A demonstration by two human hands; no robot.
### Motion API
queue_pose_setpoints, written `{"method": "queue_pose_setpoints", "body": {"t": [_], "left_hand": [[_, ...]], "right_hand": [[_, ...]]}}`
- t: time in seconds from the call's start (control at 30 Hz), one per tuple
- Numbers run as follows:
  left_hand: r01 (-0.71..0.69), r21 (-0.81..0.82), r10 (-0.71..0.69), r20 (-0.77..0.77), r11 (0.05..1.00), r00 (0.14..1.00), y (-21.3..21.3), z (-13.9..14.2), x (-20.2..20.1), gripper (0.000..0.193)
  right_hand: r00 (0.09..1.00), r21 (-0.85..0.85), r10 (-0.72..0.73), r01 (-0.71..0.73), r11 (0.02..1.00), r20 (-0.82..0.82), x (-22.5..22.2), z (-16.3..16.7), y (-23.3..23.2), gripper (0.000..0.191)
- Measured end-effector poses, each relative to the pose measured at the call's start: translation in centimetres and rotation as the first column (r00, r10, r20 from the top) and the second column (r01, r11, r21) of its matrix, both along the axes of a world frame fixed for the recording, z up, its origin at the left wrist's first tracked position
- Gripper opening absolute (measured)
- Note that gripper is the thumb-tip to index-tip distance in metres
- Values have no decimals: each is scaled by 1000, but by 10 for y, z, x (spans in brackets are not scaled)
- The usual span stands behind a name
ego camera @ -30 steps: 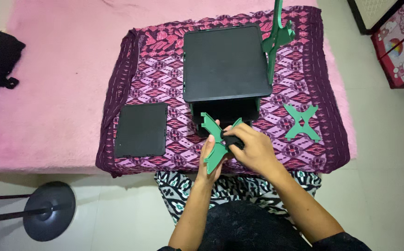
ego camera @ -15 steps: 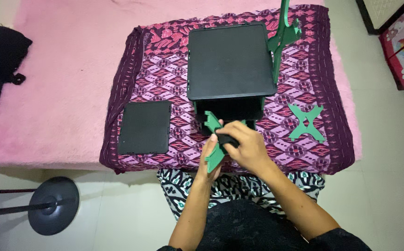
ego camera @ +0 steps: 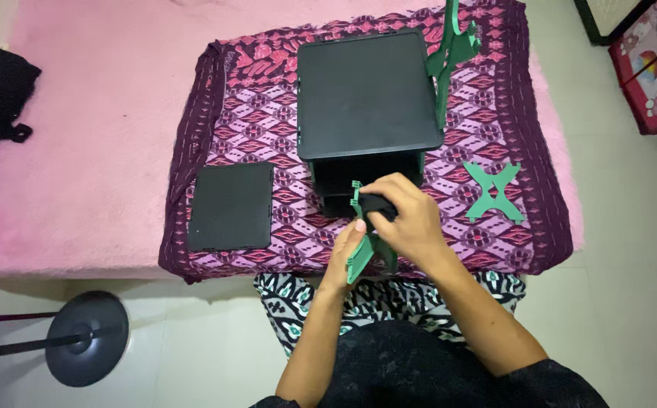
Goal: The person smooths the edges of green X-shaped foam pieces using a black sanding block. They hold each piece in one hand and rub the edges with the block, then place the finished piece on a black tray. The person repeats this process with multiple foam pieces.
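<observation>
You hold a green cross-shaped piece point(ego camera: 362, 253), flat and matt like cut plastic or board. The black box point(ego camera: 366, 91) in front of you looks smooth with a dull sheen, as does the black panel point(ego camera: 232, 205). Beneath them the patterned cloth point(ego camera: 487, 136) is woven, and the pink blanket point(ego camera: 102, 136) is fuzzy.

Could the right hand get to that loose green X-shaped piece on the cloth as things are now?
Probably yes. The green X-shaped piece lies flat on the patterned cloth to the right hand's own side with nothing between, though that hand is now gripping a small black part.
</observation>
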State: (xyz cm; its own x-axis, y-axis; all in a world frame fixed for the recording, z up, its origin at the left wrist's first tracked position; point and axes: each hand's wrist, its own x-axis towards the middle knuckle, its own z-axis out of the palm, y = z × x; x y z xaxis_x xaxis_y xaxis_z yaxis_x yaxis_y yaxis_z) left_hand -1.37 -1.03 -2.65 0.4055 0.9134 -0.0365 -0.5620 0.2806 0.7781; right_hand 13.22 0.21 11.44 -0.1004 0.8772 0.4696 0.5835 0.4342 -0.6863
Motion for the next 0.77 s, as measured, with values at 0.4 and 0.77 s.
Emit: {"method": "queue_pose_setpoints", "body": {"t": [0.4, 0.77], "left_hand": [[-185, 11, 171, 326, 983, 930, 12, 53, -25, 67], [-156, -44, 162, 286, 987, 944, 17, 35, -10, 68]], "right_hand": [[996, -116, 44, -34, 993, 81, -2, -31, -35, 32], [997, -90, -9, 17, 996, 79, 22, -29, -40, 34]]}}
